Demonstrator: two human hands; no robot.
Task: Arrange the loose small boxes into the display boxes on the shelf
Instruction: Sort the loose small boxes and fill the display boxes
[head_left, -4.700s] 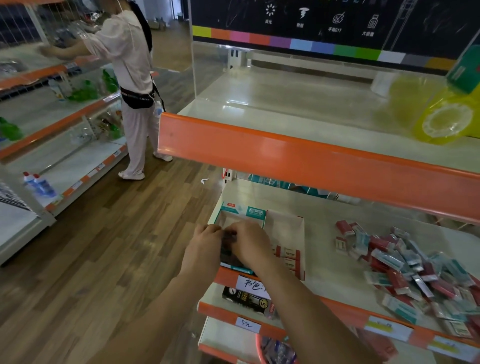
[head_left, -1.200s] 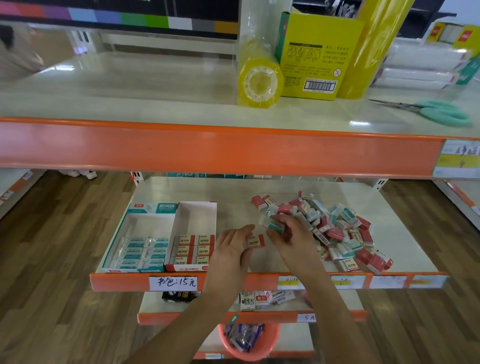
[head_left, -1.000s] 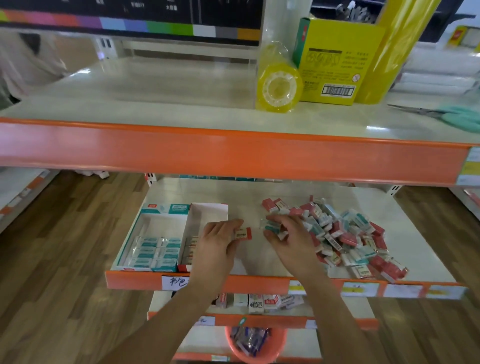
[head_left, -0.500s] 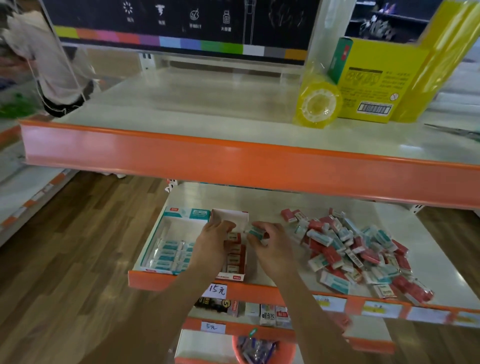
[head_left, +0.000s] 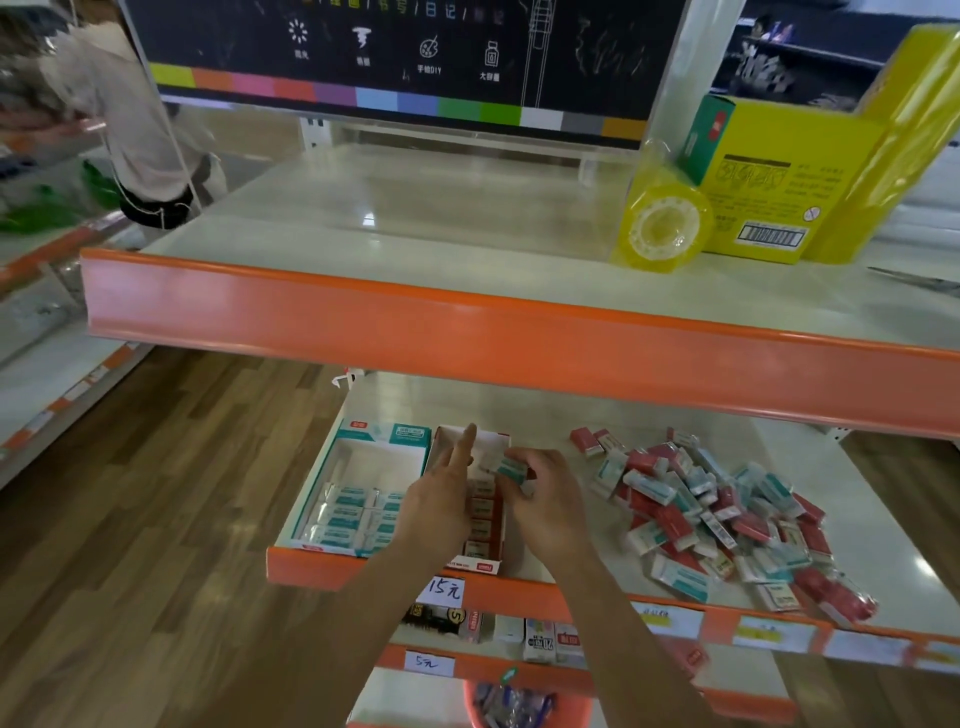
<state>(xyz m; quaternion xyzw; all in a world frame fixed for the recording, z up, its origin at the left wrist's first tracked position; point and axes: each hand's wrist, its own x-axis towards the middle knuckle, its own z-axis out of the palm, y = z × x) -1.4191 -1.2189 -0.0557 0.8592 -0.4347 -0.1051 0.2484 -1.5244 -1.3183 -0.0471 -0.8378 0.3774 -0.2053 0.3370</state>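
Two display boxes stand side by side at the left of the middle shelf (head_left: 545, 410): a teal one (head_left: 358, 457) with teal small boxes in its front half, and a red one (head_left: 485, 525) with a column of red small boxes. My left hand (head_left: 441, 499) hovers over the red display box with fingers straight and holds nothing. My right hand (head_left: 545, 504) pinches a teal small box (head_left: 511, 472) just right of the red display box. A heap of loose red and teal small boxes (head_left: 722, 514) lies on the shelf to the right.
The upper shelf carries a yellow tape roll (head_left: 660, 231) and a yellow carton (head_left: 769, 176); its orange front edge (head_left: 467, 338) overhangs the work area. Lower shelves hold other packs and an orange basket (head_left: 519, 706). A person (head_left: 135, 124) stands at far left.
My left hand has let go of the red small box over the red display box and opened. My right hand brought a teal small box from the heap toward the display boxes.
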